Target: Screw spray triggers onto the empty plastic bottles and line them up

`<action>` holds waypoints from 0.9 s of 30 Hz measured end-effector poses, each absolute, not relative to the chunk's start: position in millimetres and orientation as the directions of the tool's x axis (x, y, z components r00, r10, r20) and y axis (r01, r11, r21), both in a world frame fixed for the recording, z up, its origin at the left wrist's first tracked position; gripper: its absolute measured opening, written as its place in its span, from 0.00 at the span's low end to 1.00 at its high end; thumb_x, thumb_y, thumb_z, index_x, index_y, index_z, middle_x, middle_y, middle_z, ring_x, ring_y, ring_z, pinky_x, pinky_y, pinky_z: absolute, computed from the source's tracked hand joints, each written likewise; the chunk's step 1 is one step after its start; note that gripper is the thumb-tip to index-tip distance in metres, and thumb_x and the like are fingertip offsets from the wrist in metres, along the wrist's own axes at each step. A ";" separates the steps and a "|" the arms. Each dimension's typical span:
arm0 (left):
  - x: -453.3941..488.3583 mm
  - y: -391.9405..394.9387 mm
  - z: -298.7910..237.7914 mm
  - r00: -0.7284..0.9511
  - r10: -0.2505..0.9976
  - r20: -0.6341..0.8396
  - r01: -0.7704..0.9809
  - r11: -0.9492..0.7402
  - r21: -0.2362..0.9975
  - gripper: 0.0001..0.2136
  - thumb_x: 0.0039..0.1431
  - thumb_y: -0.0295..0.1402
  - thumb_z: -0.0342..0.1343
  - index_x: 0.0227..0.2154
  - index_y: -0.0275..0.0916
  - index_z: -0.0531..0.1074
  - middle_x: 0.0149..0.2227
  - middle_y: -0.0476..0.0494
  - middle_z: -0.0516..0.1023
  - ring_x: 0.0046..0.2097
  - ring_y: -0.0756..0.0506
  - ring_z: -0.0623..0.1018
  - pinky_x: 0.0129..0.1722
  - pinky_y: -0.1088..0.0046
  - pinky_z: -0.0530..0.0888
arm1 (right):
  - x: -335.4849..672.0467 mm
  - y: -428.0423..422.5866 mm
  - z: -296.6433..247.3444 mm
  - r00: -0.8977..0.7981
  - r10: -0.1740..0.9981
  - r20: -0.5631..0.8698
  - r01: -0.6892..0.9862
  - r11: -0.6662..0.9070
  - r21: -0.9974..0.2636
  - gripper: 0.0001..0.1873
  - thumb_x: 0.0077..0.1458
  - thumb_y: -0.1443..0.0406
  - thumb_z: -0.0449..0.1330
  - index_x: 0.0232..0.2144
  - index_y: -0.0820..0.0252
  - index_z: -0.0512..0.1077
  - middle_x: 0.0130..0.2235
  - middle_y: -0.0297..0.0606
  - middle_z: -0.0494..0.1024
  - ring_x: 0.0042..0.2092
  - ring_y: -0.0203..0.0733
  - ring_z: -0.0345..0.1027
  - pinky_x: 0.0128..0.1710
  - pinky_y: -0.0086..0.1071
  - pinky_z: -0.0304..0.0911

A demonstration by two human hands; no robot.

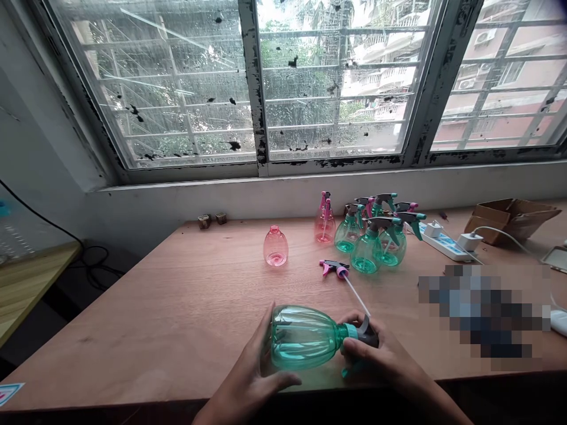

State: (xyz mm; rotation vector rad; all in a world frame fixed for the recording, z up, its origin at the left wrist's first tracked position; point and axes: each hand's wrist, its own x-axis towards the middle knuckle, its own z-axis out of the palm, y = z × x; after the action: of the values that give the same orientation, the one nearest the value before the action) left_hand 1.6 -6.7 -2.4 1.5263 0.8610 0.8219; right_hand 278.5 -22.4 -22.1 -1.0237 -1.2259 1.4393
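A clear green spray bottle [305, 337] lies sideways above the table's front edge, its base to the left. My left hand [254, 360] cups the base, with the thumb below. My right hand [376, 348] grips the black spray head and teal collar at the neck. Just beyond the bottle, a loose pink-and-black spray head [335, 269] lies on the table, its white tube pointing toward my right hand. Farther back stands a pink bottle [275, 247] without a spray head.
Several green spray bottles [365, 251] with heads cluster at the back, beside a pink spray bottle [325, 224]. To their right are a white power strip [447, 242] and a cardboard box [500, 221]. Two small objects [204, 221] sit near the wall. A blurred patch covers the right side.
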 end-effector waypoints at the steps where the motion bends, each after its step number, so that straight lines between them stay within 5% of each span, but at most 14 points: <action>1: 1.6 -6.2 -2.0 0.487 0.873 0.035 0.086 -0.088 0.992 0.52 0.54 0.31 0.69 0.72 0.50 0.39 0.75 0.41 0.49 0.73 0.35 0.52 0.72 0.55 0.51 | 278.5 -22.4 -22.0 -0.195 0.981 -0.015 -0.141 -0.043 -0.989 0.24 0.51 0.51 0.71 0.41 0.60 0.72 0.25 0.33 0.81 0.27 0.43 0.74 0.30 0.33 0.69; 3: 1.7 -5.4 -2.3 0.490 0.871 0.045 0.104 -0.109 0.989 0.48 0.55 0.31 0.69 0.72 0.49 0.44 0.74 0.41 0.50 0.74 0.35 0.51 0.72 0.55 0.52 | 278.5 -22.5 -21.7 -0.193 0.981 -0.014 -0.140 -0.042 -0.989 0.24 0.51 0.51 0.71 0.41 0.60 0.72 0.25 0.33 0.81 0.27 0.43 0.74 0.30 0.33 0.69; 11: -1.0 -6.9 -7.4 0.502 0.862 0.072 0.086 -0.133 0.987 0.54 0.55 0.33 0.69 0.72 0.54 0.34 0.75 0.42 0.45 0.73 0.34 0.52 0.71 0.51 0.51 | 278.3 -22.6 -22.1 -0.201 0.980 -0.014 -0.150 -0.044 -0.988 0.23 0.51 0.51 0.71 0.40 0.59 0.70 0.24 0.34 0.82 0.27 0.43 0.75 0.29 0.34 0.70; 15: -1.4 -6.1 -5.1 0.517 0.854 0.054 0.135 -0.143 0.980 0.49 0.58 0.35 0.68 0.72 0.51 0.40 0.75 0.42 0.45 0.74 0.33 0.48 0.72 0.51 0.48 | 279.0 -22.3 -21.4 -0.186 0.982 -0.019 -0.143 -0.047 -0.989 0.24 0.50 0.51 0.72 0.40 0.59 0.71 0.25 0.33 0.81 0.27 0.43 0.75 0.30 0.34 0.70; 20: 1.0 -8.3 -6.0 0.514 0.848 0.128 0.122 -0.220 0.968 0.46 0.64 0.36 0.62 0.72 0.57 0.34 0.76 0.43 0.44 0.73 0.35 0.52 0.70 0.52 0.54 | 278.9 -22.5 -20.5 -0.183 0.983 -0.019 -0.124 -0.042 -0.991 0.24 0.50 0.50 0.72 0.40 0.59 0.72 0.25 0.33 0.81 0.28 0.43 0.75 0.30 0.34 0.69; 24: -0.5 -11.7 -4.0 0.516 0.851 0.092 0.146 -0.194 0.970 0.55 0.57 0.33 0.68 0.71 0.56 0.28 0.76 0.43 0.41 0.74 0.35 0.49 0.72 0.52 0.47 | 278.2 -23.1 -20.8 -0.177 0.984 -0.021 -0.136 -0.046 -0.990 0.24 0.50 0.51 0.72 0.40 0.59 0.71 0.25 0.34 0.81 0.27 0.43 0.74 0.30 0.33 0.69; 27: -1.1 -12.1 -0.5 0.520 0.853 0.055 0.157 -0.158 0.975 0.50 0.60 0.35 0.65 0.72 0.52 0.33 0.76 0.43 0.41 0.74 0.36 0.47 0.72 0.52 0.45 | 278.4 -22.9 -20.7 -0.182 0.983 -0.021 -0.136 -0.047 -0.990 0.24 0.50 0.51 0.72 0.41 0.60 0.71 0.25 0.33 0.81 0.27 0.42 0.74 0.29 0.33 0.67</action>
State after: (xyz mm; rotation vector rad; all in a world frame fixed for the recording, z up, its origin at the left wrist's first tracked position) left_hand -1.1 -12.1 -0.5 1.6388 0.8738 0.7743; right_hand 278.4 -22.9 -20.7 -1.0374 -1.2166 1.4303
